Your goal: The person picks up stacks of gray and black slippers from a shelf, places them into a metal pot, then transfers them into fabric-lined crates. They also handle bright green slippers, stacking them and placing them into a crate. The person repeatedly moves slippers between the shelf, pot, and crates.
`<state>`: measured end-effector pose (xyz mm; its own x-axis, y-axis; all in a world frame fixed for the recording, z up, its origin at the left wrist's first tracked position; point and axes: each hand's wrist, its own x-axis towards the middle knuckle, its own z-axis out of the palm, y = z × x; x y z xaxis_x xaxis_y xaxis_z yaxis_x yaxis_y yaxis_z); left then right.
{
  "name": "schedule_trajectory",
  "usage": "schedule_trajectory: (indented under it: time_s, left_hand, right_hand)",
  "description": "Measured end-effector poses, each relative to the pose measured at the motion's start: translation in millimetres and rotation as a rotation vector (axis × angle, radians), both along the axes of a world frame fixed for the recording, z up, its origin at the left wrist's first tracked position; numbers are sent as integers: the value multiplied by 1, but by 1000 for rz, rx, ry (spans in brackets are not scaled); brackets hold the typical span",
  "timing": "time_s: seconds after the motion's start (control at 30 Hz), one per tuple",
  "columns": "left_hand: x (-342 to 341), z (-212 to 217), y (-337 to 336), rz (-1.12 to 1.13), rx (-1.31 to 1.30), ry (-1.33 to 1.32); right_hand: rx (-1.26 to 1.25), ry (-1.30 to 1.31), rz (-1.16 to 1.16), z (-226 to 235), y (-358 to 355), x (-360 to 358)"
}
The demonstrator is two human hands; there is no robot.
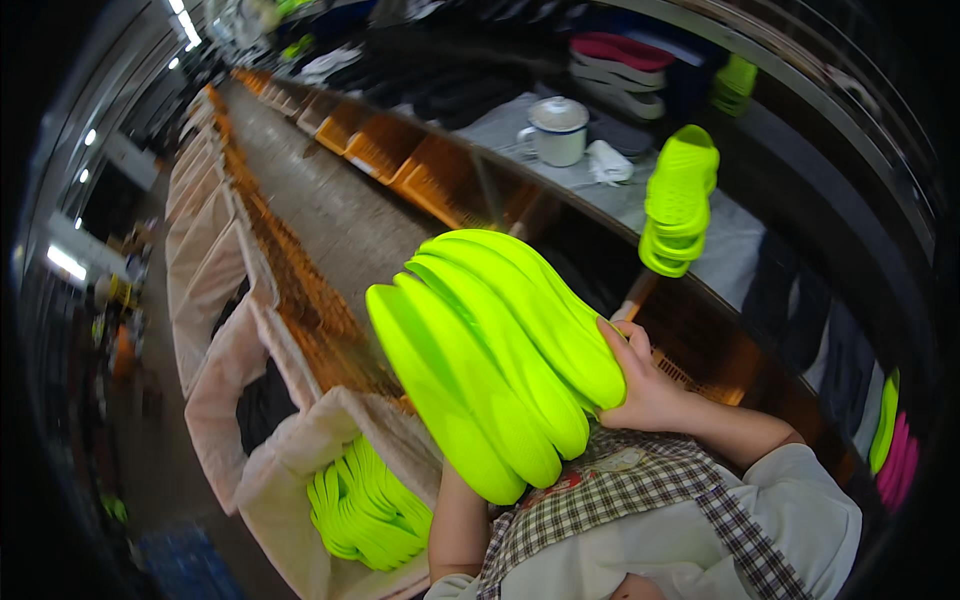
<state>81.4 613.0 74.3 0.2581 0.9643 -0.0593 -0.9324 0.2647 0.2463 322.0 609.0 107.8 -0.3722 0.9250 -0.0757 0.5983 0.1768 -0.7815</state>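
A stack of neon yellow-green foam shoe soles (490, 360) is held up in front of my apron, the soles pressed side by side and tilted. My right hand (640, 385) grips its right end, the thumb and fingers bent round the outermost sole. My left forearm (460, 525) rises behind the lower left of the stack, which hides the hand and its fingers. Below on the left, more yellow-green soles (365, 510) lie heaped in a cloth-lined bin (285, 500).
Cloth-lined bins (215, 260) run in a row to the far left. Orange crates (440, 180) sit under the bench (735, 255). On it stand a lidded enamel mug (557, 130), crumpled white paper (608, 163), a yellow-green clog stack (680, 195) and red-topped soles (620, 70). Pink soles (898, 460) stand far right.
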Motion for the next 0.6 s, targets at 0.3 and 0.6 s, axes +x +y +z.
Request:
schedule_trajectory:
  time_s: [0.3, 0.6]
  left_hand:
    - [-47, -39, -47, 145, -10, 171]
    - [-7, -30, -44, 520, -177, 581]
  right_hand:
    - [-493, 394, 233, -41, 44, -40]
    - [-1214, 603, 275, -99, 136, -108]
